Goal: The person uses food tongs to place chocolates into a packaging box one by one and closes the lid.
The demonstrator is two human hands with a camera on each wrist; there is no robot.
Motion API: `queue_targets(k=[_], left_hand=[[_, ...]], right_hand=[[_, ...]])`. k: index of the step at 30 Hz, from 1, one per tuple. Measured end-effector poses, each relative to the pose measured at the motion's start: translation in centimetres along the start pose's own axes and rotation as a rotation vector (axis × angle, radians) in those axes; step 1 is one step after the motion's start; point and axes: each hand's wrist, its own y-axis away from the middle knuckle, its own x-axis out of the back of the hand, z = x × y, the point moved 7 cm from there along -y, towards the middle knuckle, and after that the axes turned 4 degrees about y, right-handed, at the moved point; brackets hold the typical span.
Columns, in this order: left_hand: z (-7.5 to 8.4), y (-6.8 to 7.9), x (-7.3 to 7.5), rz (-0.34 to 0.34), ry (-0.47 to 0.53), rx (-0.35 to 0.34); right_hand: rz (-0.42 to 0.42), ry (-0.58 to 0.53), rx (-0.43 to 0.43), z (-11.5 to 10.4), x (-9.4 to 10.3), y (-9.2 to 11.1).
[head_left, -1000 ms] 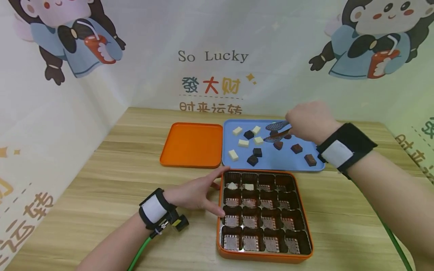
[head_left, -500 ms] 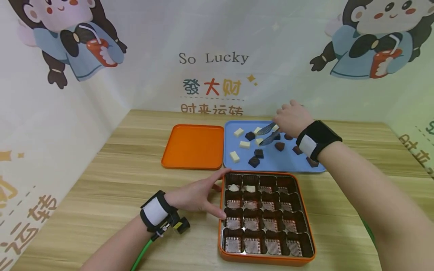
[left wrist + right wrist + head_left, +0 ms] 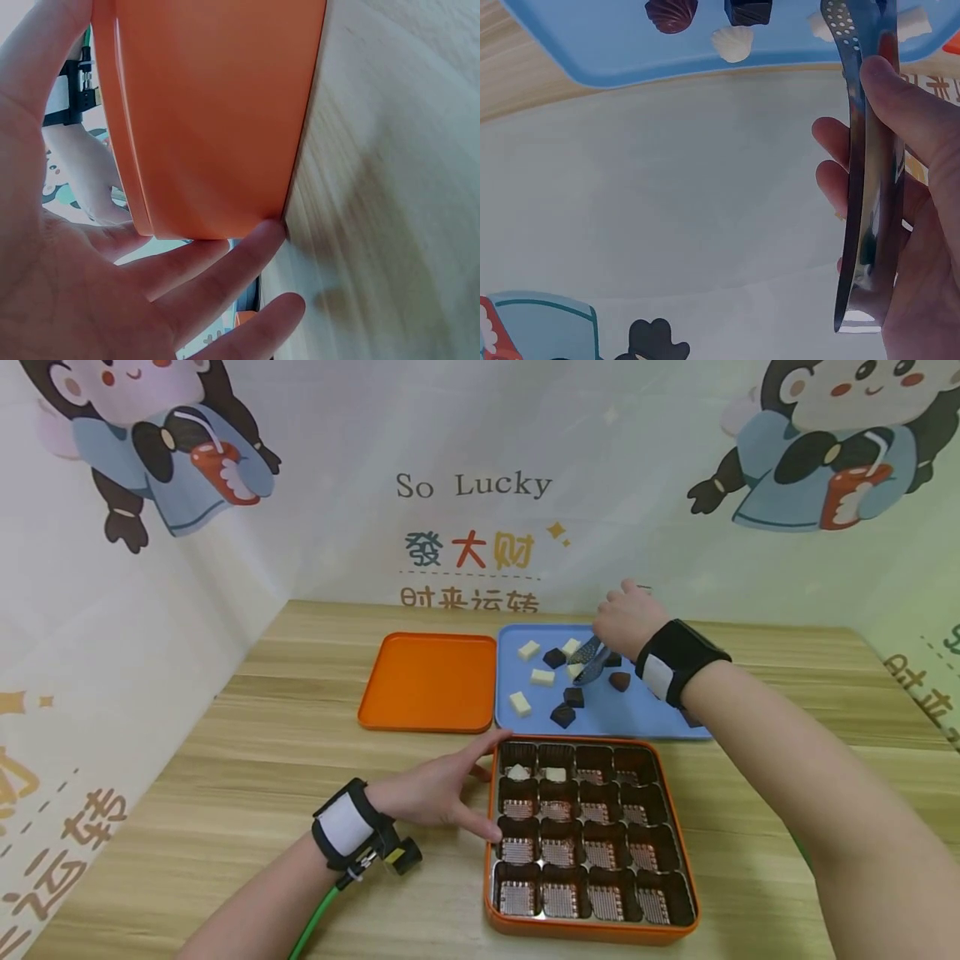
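Observation:
My right hand (image 3: 628,622) grips metal serving tongs (image 3: 874,217), thumb on one arm and fingers on the other. Their perforated tips point down over the blue tray (image 3: 637,714), overlapping a white chocolate (image 3: 575,671); whether they pinch it I cannot tell. Dark, brown and white chocolates lie scattered across that tray. With fingers extended, my left hand (image 3: 431,789) rests against the left side and far corner of an orange box (image 3: 592,932). Inside the box, a brown divided insert bears a pointed white chocolate (image 3: 517,772) and a white block (image 3: 555,774) in its far row.
Left of the blue tray lies a bare orange lid-like tray (image 3: 431,685). A printed cloth (image 3: 472,435) hangs behind and beside the wooden table (image 3: 285,710). A black wrist strap with a small camera (image 3: 405,856) sits on the left arm.
My right hand has moved left and slightly forward with the tongs, whose tips have come closer together over the white chocolates. The left hand keeps its place on the box.

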Motion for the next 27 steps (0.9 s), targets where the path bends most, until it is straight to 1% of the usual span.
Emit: queue_targets(k=[5, 8, 10, 12, 15, 19, 21, 23, 27], left_hand=[[0.0, 0.0, 0.0, 0.003, -0.002, -0.005], [-0.1, -0.1, 0.0, 0.005, -0.009, -0.006], [-0.1, -0.1, -0.1, 0.004, -0.007, -0.007], [-0.1, -0.1, -0.2, 0.003, 0.001, -0.008], [-0.1, -0.2, -0.3, -0.002, 0.017, -0.014], [0.0, -0.2, -0.3, -0.004, 0.019, -0.021], [0.0, -0.1, -0.2, -0.001, 0.013, -0.019], [0.1, 0.0, -0.1, 0.001, 0.010, -0.015], [0.0, 0.1, 0.0, 0.002, 0.011, -0.004]], right_hand=[[0.030, -0.014, 0.003, -0.2, -0.2, 0.2], [0.054, -0.074, 0.001, 0.0, -0.4, 0.9], [0.067, -0.124, -0.015, 0.4, -0.3, 1.6], [0.079, -0.171, -0.032, 0.8, 0.1, 2.6], [0.111, -0.243, -0.056, 1.7, 1.2, 4.5], [0.158, -0.346, -0.058, 2.3, 3.0, 7.4], [0.180, -0.374, -0.043, 2.1, 3.9, 8.9], [0.195, -0.374, -0.026, 1.7, 4.7, 10.2], [0.199, -0.366, 0.016, 0.1, 6.0, 12.2]])
